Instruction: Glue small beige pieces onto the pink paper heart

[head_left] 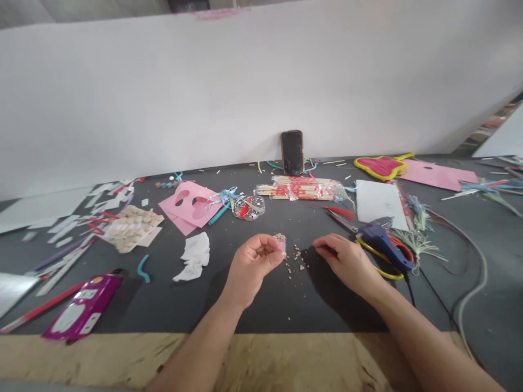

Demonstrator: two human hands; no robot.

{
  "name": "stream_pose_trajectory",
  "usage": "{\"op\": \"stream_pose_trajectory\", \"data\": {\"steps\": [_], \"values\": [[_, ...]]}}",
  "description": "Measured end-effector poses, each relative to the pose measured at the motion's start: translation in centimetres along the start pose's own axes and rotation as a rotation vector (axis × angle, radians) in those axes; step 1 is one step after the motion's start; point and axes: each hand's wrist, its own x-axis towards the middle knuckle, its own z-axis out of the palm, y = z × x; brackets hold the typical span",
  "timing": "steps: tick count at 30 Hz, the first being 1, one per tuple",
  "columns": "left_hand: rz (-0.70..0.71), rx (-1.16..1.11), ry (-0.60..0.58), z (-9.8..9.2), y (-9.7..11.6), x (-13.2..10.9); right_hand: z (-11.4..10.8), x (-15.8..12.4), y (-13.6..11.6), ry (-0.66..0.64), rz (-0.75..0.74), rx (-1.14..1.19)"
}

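My left hand (pixel 254 261) is curled closed and pinches a small pink piece (pixel 281 243) that has tiny beige bits stuck on top. Just right of it, a scatter of small beige beads (pixel 297 262) lies on the dark mat (pixel 261 305). My right hand (pixel 347 260) rests on the mat to the right of the beads, fingers bent and drawn together toward them; whether anything is between the fingertips is hidden. A blue glue gun (pixel 386 245) lies right beside that hand.
A phone (pixel 292 152) leans on the white wall. Behind the hands lie a packet of sticks (pixel 304 188), pink cut-out paper (pixel 190 206), a clear round dish (pixel 248 207), crumpled white tissue (pixel 194 256), a white card (pixel 379 203), a magenta packet (pixel 84 307). Cables (pixel 469 283) trail right.
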Motion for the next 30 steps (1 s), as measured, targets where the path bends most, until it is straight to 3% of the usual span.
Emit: {"op": "stream_pose_trajectory", "data": {"steps": [7,12,18,23,30], "values": [[0.0,-0.022,0.034,-0.1,0.0,0.1,0.5,-0.7,-1.2,-0.155,-0.135,-0.133],[-0.021,-0.013,0.035,-0.1,-0.1,0.1,1.1,-1.1,-2.0,-0.134,-0.147,-0.354],[-0.026,0.016,0.02,0.0,-0.1,0.0,1.9,-1.1,-2.3,-0.142,-0.201,-0.428],[-0.018,0.06,0.006,0.1,0.0,0.0,1.8,-0.9,-2.3,-0.144,-0.2,-0.319],[-0.056,0.157,-0.046,0.2,-0.3,0.1,0.4,-0.8,-2.6,-0.006,-0.184,0.036]]}}
